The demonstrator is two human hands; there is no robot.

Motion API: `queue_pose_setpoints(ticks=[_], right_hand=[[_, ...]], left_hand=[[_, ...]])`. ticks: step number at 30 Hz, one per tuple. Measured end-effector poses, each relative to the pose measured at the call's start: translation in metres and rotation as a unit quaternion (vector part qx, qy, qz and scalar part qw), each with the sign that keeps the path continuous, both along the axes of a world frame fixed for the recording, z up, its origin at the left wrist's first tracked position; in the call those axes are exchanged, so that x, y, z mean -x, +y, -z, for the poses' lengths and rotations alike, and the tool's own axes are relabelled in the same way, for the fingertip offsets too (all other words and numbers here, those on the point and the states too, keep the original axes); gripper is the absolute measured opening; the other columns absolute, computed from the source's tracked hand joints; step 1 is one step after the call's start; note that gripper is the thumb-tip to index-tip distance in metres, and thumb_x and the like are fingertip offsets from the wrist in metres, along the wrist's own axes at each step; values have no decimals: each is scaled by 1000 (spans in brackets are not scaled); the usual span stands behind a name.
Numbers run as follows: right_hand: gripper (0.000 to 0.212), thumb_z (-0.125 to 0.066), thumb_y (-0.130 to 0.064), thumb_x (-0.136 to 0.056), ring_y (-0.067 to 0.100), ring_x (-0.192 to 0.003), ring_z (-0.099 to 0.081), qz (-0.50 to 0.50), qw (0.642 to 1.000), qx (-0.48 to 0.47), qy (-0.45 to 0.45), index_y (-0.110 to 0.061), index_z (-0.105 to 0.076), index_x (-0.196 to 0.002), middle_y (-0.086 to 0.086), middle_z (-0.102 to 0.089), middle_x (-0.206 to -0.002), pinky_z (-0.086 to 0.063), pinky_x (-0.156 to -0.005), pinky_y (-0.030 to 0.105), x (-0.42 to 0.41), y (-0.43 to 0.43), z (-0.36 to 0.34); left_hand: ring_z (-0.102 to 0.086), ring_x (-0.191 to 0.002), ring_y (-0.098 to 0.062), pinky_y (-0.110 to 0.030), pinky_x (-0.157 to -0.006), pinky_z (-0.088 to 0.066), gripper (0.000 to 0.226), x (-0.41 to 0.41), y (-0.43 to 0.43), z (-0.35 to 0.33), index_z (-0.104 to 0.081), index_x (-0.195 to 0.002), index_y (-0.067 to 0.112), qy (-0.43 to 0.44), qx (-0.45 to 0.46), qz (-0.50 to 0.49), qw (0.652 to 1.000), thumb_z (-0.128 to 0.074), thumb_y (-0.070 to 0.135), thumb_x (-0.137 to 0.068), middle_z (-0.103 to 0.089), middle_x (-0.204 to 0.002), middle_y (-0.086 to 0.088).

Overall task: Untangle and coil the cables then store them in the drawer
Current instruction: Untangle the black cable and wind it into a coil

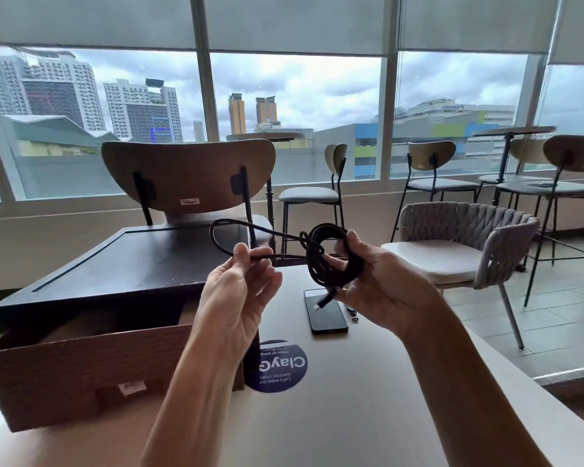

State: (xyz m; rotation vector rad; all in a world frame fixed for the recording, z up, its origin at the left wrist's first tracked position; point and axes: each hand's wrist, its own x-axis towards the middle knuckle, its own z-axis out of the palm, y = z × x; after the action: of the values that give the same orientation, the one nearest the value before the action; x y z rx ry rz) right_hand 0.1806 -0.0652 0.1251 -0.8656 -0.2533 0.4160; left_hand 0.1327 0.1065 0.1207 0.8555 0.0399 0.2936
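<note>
Head view: I am looking down at both hands raised over the table (368, 382), with the open drawer (81, 372) at my left.
Cable: the black cable (331, 261) is hanging in the air between the hands, above the phone (326, 311), most of it already wound into a coil.
Right hand: my right hand (381, 284) is gripping the coil, fingers curled closed around the bundle.
Left hand: my left hand (240, 291) is pinching the loose loop of cable between thumb and fingers.
Progress: I am judging the coiling as nearly finished; the loose loop and the dangling plug end are still waiting to be wound in, and nothing is lying in the drawer as far as I can see.
Writing: the round blue sticker (277, 367) is reading "ClayG…", partly hidden, with "Let's keep our" beneath; smaller lines are too blurred.
Drawer label: a small tag on the drawer front is unreadable.
</note>
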Motion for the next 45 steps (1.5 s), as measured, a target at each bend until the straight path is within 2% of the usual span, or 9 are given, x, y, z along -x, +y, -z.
queue_pose_setpoints(ticks=[3,8,13,20,24,34,36,41,45], right_hand=[[28,-47,-25,-102,36,-127,-57,-22,999,-32,15,-5,-58,-86,24,-61,-126,-56,-88,46,2,2,0],[25,-44,-22,-104,26,-102,-59,15,997,-74,21,-4,-57,-91,4,-59,-73,-49,-97,45,5,6,-3],[30,-41,-20,-106,12,-59,-55,96,995,-30,-25,-3,-56,-87,5,-52,-67,-56,-73,33,7,22,1],[34,-39,-29,-106,26,-87,-58,152,978,84,-113,-2,-54,-92,15,-56,-87,-57,-86,35,0,21,7],[33,-39,-25,-106,11,-69,-63,118,979,75,-146,-1,-56,-92,1,-61,-67,-56,-75,27,3,20,8],[46,-63,-2,-92,26,-102,-71,150,958,162,-185,-19,-42,-129,19,-68,-112,-54,-99,40,1,16,13],[54,-65,0,-89,24,-106,-67,167,928,230,-240,-26,-38,-127,11,-62,-119,-54,-96,37,3,13,14],[29,-71,-13,-84,-1,-115,-50,273,733,444,-438,-32,-67,-106,-10,-52,-121,-42,-92,16,4,11,13],[19,-67,-26,-91,5,-101,-59,270,700,490,-444,-26,-76,-108,-8,-63,-110,-46,-85,11,4,12,12]], left_hand=[[-60,-50,-13,-23,-48,-56,38,3,6,-1,-64,-85,-1,24,-14,36,999,-46,26,-104,-59,-64,-9],[-62,-51,-12,-24,-49,-57,36,-1,12,7,-66,-87,0,52,-63,21,996,-47,26,-104,-62,-67,-9],[-69,-61,-16,-27,-57,-59,27,-3,-7,10,-60,-102,4,54,-112,53,991,-45,25,-105,-71,-79,-12],[-71,-86,-8,-21,-77,-56,64,-5,-21,17,-53,-132,8,-7,-168,131,977,-76,31,-76,-75,-103,-4],[-68,-74,-6,-15,-71,-56,35,-7,-24,19,-70,-103,2,-5,-94,114,989,-77,15,-71,-74,-90,-6],[-68,-73,-11,-16,-67,-57,4,-12,-20,20,-71,-88,0,42,-38,65,996,-69,3,-86,-73,-82,-10],[-70,-70,-11,-16,-65,-59,1,-12,-22,20,-69,-87,0,54,-44,44,997,-69,1,-87,-73,-81,-11],[-73,-71,-12,-17,-65,-58,4,-13,-24,23,-68,-93,0,54,-69,-1,996,-69,1,-88,-75,-83,-10],[-72,-72,-11,-17,-67,-58,8,-13,-20,22,-69,-97,-2,35,-87,16,995,-67,3,-90,-75,-85,-11]])
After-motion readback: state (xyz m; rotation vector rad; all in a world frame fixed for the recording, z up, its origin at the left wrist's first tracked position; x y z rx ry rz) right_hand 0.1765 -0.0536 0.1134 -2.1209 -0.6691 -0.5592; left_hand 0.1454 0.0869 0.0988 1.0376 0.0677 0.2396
